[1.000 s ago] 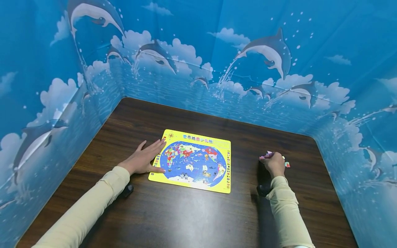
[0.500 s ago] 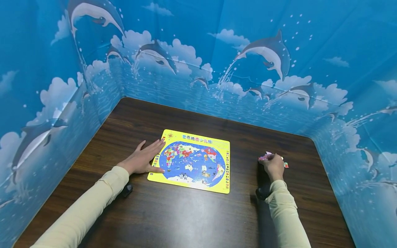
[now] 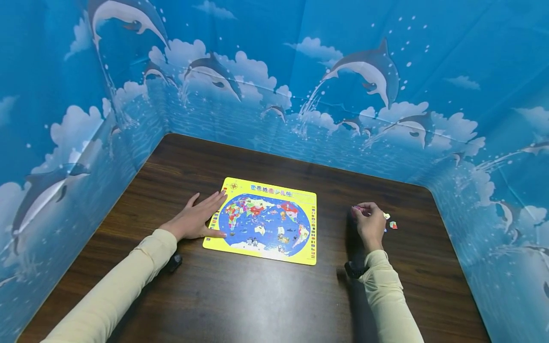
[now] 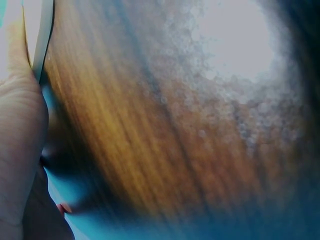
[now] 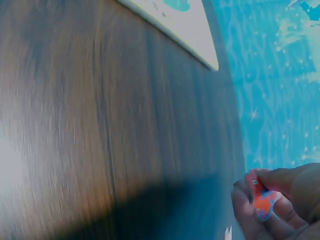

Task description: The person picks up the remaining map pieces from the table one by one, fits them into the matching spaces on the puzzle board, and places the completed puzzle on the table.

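A yellow-bordered world map puzzle point(image 3: 257, 259) lies flat on the dark wooden table. My left hand point(image 3: 195, 219) rests spread over its left edge, fingers straight. In the left wrist view the heel of the left hand point(image 4: 20, 125) sits beside the pale edge of the puzzle board point(image 4: 42, 30). To the right of the map, my right hand point(image 3: 371, 224) pinches a small pink puzzle piece point(image 3: 357, 208) between thumb and fingers. Seen from the right wrist, the puzzle piece point(image 5: 262, 202) shows pink, orange and some blue.
Several small loose pieces, among them a red-and-green piece point(image 3: 393, 225) and a pale yellow piece point(image 3: 386, 216), lie just right of the right hand. A blue dolphin-print curtain point(image 3: 274, 105) walls in the table's back and sides.
My right hand has drawn slightly left and away from the loose pieces, with a pink piece in its fingers; more of the loose pieces show. The left hand stays on the map.
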Motion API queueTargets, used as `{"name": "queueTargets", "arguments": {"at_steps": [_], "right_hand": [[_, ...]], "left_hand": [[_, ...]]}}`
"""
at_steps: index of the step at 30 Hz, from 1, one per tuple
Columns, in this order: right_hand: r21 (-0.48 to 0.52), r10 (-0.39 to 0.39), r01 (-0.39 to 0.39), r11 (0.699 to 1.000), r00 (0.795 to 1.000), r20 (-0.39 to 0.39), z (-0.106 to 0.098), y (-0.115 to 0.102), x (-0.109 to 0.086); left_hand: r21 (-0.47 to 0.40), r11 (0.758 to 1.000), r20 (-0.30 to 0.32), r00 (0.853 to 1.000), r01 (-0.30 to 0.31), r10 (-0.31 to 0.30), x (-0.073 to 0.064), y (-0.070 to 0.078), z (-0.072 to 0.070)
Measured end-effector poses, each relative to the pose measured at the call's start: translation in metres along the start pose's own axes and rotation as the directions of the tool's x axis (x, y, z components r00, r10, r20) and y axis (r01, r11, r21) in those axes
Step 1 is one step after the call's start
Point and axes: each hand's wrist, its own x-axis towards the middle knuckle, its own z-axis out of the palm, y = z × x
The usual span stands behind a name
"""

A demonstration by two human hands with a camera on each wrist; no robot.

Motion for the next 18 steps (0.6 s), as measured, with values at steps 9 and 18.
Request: {"name": "queueTargets", "arguments": {"at_steps": [9,18], "right_hand": [[0.198,0.046,-0.082,0.977,0.983,0.180,0.015,-0.013,-0.007],[0.186,0.108,-0.152,0.971,0.968,0.225,0.024,-0.011,-0.011]], "left_hand": [[0.007,1.000,-0.009,1.000,-0.008,0.008,0.000,-0.001,0.002],[0.019,1.000,-0.002,1.000,0.006,-0.006,0.002,-0.003,0.003]]}}
